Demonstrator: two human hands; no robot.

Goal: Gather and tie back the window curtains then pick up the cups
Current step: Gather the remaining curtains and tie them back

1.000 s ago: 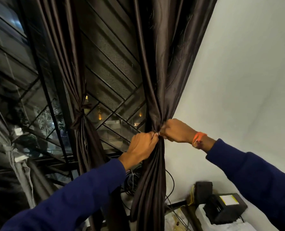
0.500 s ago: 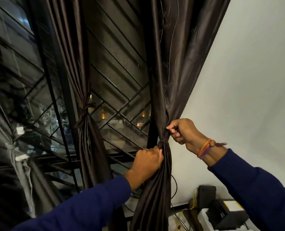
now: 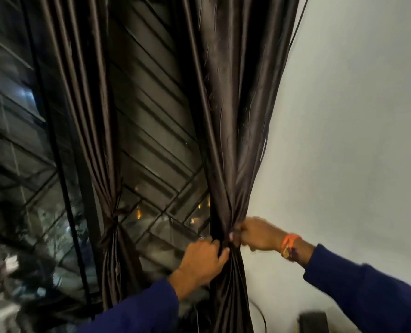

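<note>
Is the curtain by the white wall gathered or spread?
Gathered: the right curtain narrows to a bunch where the left hand and right hand grip it.

R curtain (image 3: 226, 131) hangs in front of window grille (image 3: 149, 131), its R edge just beside wall (image 3: 355, 116). L curtain (image 3: 96, 131) hangs to its L, w/ grille showing between the two. Tie (image 3: 113, 221) sits around L curtain's waist. L hand (image 3: 203, 257) grips R curtain's gathered waist from L side; R hand (image 3: 253, 233) grips it from R, slightly higher. Box (image 3: 313, 322) sits low at R, near wall, w/ cable (image 3: 259, 313) between it & R curtain's foot.
</note>
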